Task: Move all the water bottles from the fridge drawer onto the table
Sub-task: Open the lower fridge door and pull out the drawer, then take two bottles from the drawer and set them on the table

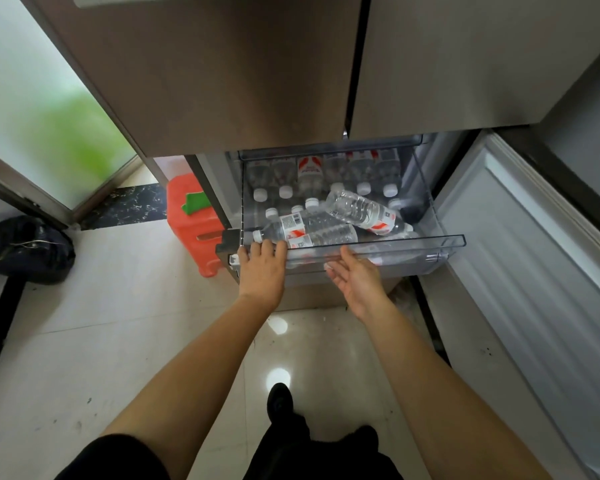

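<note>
- Left hand (262, 268): palm down, fingers pressed side by side on the front rim of the clear fridge drawer (413, 241). Hooked over the rim or just resting on it, cannot tell. No bottle held.
- Right hand (355, 280): palm up, fingers loosely spread, empty. Just in front of the drawer wall, below the rim.
- Nearest bottle (314, 230): on its side right behind the rim, long axis left-right along the drawer front. White cap (257, 235) at the left end, just beyond the left fingertips; touching or not, unclear.
- Key relation: forward and over the rim from both hands. Left hand nearer the neck end, right hand nearer the body end.
- Slanted bottle (364, 211): lying on top of others, further back and right, base up-left, neck down-right. Nearer the right hand.
- Upright bottles (307, 174): rows at the rear, white caps up, behind the lying ones.
- Judged: early in the task, drawer full, nothing lifted. Table not in view.
- Likely risk: lying bottles rolling once one is pulled out.
- Around: open fridge door (534, 271) at right; red plastic stool (187, 233) with green cloth (194, 204) left of the drawer; black bag (25, 249) on the floor far left.
</note>
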Available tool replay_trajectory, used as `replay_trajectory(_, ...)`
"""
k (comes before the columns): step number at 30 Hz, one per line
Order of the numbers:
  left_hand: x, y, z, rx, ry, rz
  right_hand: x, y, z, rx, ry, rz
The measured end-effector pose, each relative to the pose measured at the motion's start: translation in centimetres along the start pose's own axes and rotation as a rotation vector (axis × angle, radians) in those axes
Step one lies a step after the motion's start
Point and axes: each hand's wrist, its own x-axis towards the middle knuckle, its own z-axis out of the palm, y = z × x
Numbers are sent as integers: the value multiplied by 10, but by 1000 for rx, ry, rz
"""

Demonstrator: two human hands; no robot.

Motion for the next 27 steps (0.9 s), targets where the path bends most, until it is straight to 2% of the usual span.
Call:
replay_trajectory(2,0,-5,-5,3,-17,49,-1,-3,-3,-183,80,11)
replay_trajectory(3,1,-9,-8,-5,-25,72,-2,-4,-5,-294,177,-12)
replay_trajectory(5,7,-16,-16,-57,-34,103,-3,-12,-9,-461,462,-141)
replay_trajectory(7,17,-22,-25,-165,-58,101,-4,-25,-11,-600,663,-317)
replay_trajectory(11,45,-30,-32,-325,-51,117,5,-49,-13,-887,791,-513)
replay_trajectory(14,67,-36,-30,-394,-137,117,16,-57,-11,-1054,751,-581)
replay_trajectory(19,98,-33,-25,-609,-342,67,31,-77,-9,-1265,489,-476)
replay_trajectory(23,123,-32,-3,-548,-413,39,55,-95,-11,-1392,259,-404)
replay_trajectory(27,133,-27,13,-481,-457,-63,99,-102,-25,-1497,86,-376)
